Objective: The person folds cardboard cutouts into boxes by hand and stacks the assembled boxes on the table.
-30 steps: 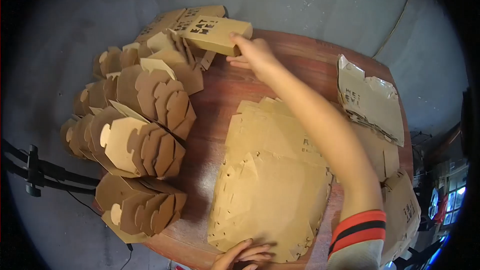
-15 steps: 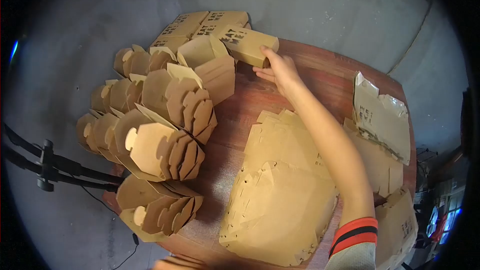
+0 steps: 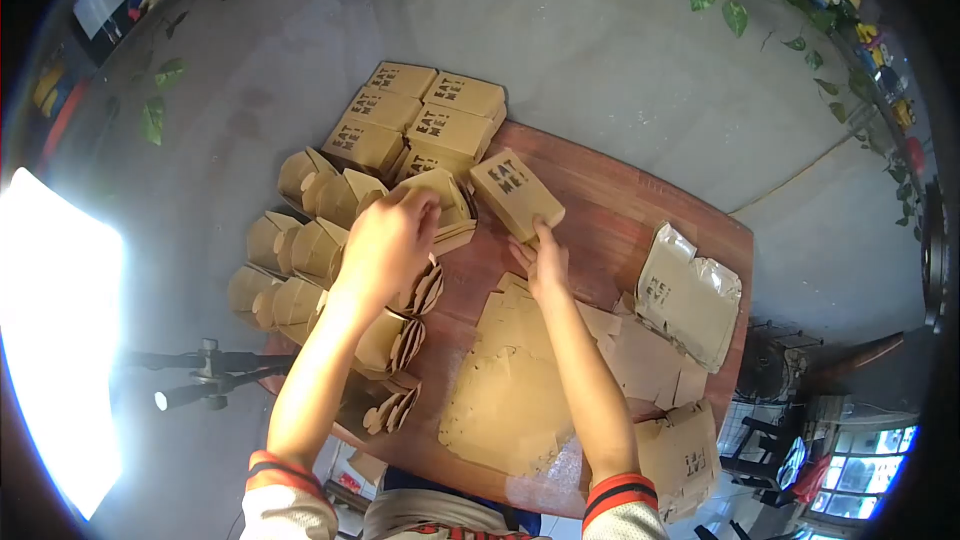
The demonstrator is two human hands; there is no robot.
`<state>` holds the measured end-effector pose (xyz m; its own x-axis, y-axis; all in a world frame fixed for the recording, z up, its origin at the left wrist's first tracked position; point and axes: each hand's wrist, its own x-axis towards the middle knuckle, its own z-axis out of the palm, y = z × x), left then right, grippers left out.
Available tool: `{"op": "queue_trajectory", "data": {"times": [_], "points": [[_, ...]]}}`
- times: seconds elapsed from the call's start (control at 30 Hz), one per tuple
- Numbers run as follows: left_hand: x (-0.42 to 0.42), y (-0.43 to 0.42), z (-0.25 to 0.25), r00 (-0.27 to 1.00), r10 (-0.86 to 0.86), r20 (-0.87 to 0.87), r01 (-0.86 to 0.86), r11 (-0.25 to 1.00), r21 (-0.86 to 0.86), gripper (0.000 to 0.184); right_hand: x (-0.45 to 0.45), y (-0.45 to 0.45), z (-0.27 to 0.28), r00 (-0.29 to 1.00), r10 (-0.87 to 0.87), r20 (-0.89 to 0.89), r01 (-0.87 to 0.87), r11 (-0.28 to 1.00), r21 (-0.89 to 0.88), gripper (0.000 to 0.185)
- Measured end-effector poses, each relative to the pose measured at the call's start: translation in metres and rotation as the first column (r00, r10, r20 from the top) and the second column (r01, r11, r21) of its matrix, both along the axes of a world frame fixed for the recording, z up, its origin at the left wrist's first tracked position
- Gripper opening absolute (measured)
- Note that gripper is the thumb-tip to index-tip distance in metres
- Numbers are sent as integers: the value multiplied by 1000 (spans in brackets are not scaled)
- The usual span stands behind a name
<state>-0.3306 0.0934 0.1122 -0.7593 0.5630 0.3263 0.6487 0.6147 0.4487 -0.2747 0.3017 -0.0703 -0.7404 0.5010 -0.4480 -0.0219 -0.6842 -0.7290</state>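
Note:
My right hand [image 3: 543, 265] grips the near end of a closed brown cardboard box [image 3: 518, 190] printed "EAT ME!", thumb on top and fingers underneath. The box is angled beside the stacked boxes. My left hand [image 3: 392, 240], fingers curled, is over the nearest open cardboard box [image 3: 445, 190]. Its fingertips are partly hidden, so whether they grip a flap is unclear. Rows of open, part-folded boxes [image 3: 300, 245] stand below and left of this hand, nested in groups.
Closed boxes [image 3: 380, 108] are stacked at the table's back corner. Flat cardboard blanks [image 3: 510, 390] lie in front of me. A plastic-wrapped cardboard pack [image 3: 690, 295] and more cardboard [image 3: 680, 455] line the right edge. A black stand arm [image 3: 215, 375] reaches in from the left.
The view has shifted to show more of the wall and table. My left hand has risen from the bottom edge to the open boxes. My right hand still holds the closed box, now turned.

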Motion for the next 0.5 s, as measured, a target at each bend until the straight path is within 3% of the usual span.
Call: {"op": "queue_trajectory", "data": {"times": [0.07, 0.17, 0.27, 0.3, 0.37, 0.4, 0.5], "points": [[-33, 15, -17, 947, -147, -285, 114, 985, -129, 29, 18, 0, 7, 999, 31, 11, -31, 999, 9, 59], [-67, 24, -38, 720, -416, -556, 279, 907, -317, 32, 40, 11, 16, 998, 36, 60, -40, 997, 64, 49], [-76, 31, -52, 983, -156, -99, 135, 972, -194, 45, 60, 26, 35, 998, 11, 58, -16, 995, 102, 43], [-76, 37, -51, 999, 19, -31, -23, 992, -121, 32, 64, 32, 41, 998, -14, 57, 8, 994, 105, 43], [-72, 47, -48, 979, 160, 126, -140, 978, -152, 26, 74, 43, 51, 998, -36, 47, 30, 992, 126, 44], [-69, 51, -47, 951, 232, 204, -198, 964, -177, 29, 79, 47, 51, 998, -40, 47, 35, 992, 119, 45], [-67, 65, -55, 936, 287, 203, -237, 942, -238, 40, 86, 56, 48, 998, -46, 42, 41, 993, 111, 48]]}}
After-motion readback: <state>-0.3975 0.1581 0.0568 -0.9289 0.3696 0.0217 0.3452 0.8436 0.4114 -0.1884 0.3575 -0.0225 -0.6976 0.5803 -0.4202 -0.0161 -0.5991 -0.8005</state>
